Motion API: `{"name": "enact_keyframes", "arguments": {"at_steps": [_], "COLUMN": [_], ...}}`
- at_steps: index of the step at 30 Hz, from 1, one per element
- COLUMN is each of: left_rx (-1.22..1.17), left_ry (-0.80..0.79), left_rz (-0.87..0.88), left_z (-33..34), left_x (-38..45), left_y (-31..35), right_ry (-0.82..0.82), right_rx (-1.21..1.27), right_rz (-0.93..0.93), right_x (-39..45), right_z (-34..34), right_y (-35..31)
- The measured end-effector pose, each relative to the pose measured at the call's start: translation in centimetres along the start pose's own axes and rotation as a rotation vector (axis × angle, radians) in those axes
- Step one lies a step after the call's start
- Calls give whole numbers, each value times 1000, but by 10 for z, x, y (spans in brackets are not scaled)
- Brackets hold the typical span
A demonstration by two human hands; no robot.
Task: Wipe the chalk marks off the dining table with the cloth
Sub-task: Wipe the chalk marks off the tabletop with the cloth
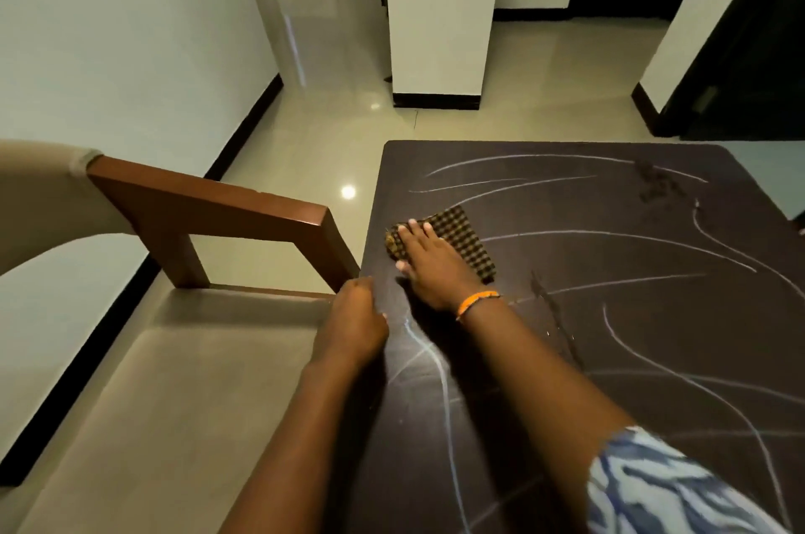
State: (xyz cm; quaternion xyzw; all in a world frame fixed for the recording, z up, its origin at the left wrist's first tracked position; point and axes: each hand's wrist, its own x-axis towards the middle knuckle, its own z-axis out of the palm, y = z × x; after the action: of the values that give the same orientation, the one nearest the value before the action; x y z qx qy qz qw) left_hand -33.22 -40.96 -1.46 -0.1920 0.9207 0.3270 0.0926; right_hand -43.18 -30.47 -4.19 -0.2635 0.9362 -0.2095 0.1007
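We log: right hand (435, 267) flat, fingers spread, pressing checked cloth (453, 241) on worktop (610, 315) at 9 o'clock edge | left hand (355, 320) curled shut, holding nothing | chalk marks (566, 237) at 3 o'clock.

Wooden-armed sofa (209, 224) with beige cushion sits nearest the white wall (109, 32); glossy tiled floor (339, 132) beyond it, white pillar (440, 10) further back.

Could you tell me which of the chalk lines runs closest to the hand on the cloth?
The thick bluish-white chalk line just below the right hand's wrist; the others lie farther right.
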Motion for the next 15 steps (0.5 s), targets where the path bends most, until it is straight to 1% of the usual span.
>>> {"name": "enact_keyframes", "arguments": {"at_steps": [1, 2, 3, 5, 8, 10, 12, 13, 14, 15], "left_rx": [38, 81, 119, 129, 98, 125, 150, 156, 156, 153], "left_ry": [-9, -17, -23, -34, -7, 31, 64, 79, 93, 104], "left_rz": [-5, -15, -30, -64, -100, -116, -119, -116, -114, -113], "left_z": [2, 4, 6, 5, 2, 2, 2, 3, 4, 4], "left_x": [7, 14, 21, 36, 53, 59, 60, 61, 61, 62], "left_y": [-3, -3, -3, 3, 11, 10, 7, 5, 4, 4], "right_ry": [25, 86, 126, 141, 151, 197, 240, 254, 261, 254], "right_rx": [-144, -238, -278, -267, -207, -203, -163, -148, -147, -158], "right_rz": [-57, -105, -128, -115, 83, 245, 400, 441, 443, 404], "right_x": [2, 5, 9, 19, 30, 25, 18, 19, 23, 30], "right_z": [10, 14, 12, -1, -30, -44, -49, -46, -41, -34], "right_y": [7, 17, 26, 49, 99, 131, 144, 141, 131, 115]}}
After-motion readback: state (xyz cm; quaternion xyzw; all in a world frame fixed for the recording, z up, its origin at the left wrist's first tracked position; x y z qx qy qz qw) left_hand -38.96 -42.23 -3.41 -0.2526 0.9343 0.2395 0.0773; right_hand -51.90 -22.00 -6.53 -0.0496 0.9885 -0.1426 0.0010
